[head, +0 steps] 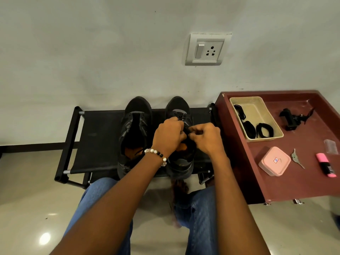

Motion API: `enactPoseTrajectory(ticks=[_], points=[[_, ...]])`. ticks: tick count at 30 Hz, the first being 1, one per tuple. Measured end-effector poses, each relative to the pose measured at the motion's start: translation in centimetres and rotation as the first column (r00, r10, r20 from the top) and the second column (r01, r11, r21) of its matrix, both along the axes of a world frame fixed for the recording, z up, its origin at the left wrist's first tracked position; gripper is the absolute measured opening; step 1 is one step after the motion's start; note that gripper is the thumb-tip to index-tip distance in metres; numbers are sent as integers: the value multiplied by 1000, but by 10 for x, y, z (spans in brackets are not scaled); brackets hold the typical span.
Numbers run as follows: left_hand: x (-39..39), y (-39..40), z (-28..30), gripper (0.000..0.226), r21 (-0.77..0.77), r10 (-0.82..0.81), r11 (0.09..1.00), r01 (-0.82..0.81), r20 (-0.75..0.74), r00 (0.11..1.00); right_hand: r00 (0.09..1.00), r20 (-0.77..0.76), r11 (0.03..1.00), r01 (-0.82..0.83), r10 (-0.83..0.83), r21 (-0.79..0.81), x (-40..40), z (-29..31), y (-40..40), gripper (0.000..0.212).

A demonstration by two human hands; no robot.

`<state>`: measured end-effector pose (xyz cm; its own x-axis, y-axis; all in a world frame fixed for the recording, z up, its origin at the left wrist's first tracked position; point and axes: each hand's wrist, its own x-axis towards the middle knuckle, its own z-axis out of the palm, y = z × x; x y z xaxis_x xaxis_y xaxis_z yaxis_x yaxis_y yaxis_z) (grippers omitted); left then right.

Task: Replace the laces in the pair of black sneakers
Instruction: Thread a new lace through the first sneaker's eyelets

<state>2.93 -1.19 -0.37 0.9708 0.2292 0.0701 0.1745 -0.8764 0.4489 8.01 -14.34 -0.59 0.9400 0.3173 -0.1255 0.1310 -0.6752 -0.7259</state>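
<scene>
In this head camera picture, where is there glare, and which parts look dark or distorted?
Head view: a bright glare spot on the glossy floor at lower left; the wide lens bends the rack and the maroon table; the black sneakers lose detail, so the lace under the left hand and right hand is hard to see.

Two black sneakers stand side by side, well apart from touching, on the black fabric surface, toes toward the wall, heels toward the person.

The left sneaker is unlaced: tongue raised, throat open, orange insole visible.

The right sneaker carries black lace across its lower eyelets; its upper part is covered by hands.

Spare black laces lie coiled in the beige tray on the maroon surface to the right.
</scene>
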Motion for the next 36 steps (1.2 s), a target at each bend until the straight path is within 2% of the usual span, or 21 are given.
enactPoseTrajectory(ticks=[7,12,18,23,25,26,29,30,31,32,33,34,35,36], points=[[0,-6,-12,11,-50,59,997,-55,72,996,999,6,999,-36,36,15,1,-3,-2,15],[0,-8,-14,11,-173,167,974,-149,94,982,995,-92,995,-37,46,96,3,-3,-5,21],[-1,-7,-13,14,-193,171,968,-162,27,985,948,-300,933,200,-107,300,6,-5,1,8],[-5,-5,-14,17,-236,171,958,-164,9,985,898,-379,859,364,-221,360,7,-12,15,15],[-10,-5,-15,30,-200,171,965,-168,-2,985,874,-407,791,439,-266,426,5,-5,16,16],[-14,-5,-14,36,-181,187,966,-185,-5,982,856,-446,719,480,-261,502,3,2,16,16],[-26,-9,-13,49,-176,270,948,-265,3,963,807,-583,346,576,-96,741,-2,23,13,12],[-29,-10,-14,50,-195,291,938,-285,3,957,822,-564,283,562,-84,777,-3,26,13,11],[-32,-11,-14,49,-219,306,929,-298,2,952,852,-510,298,520,-117,800,-5,26,12,10],[-34,-11,-14,49,-242,317,921,-306,5,948,893,-415,400,450,-177,799,-5,23,11,9],[-36,-11,-14,48,-257,326,914,-313,10,945,935,-272,562,353,-226,748,-6,20,9,7],[-36,-11,-14,47,-251,333,914,-319,17,943,970,-93,738,231,-224,634,-5,16,7,7],[-37,-10,-14,46,-228,336,919,-322,25,942,986,88,889,91,-145,448,-4,11,5,13],[-38,-11,-14,45,-198,334,926,-321,34,942,978,209,982,-37,-3,188,-1,6,3,21]])
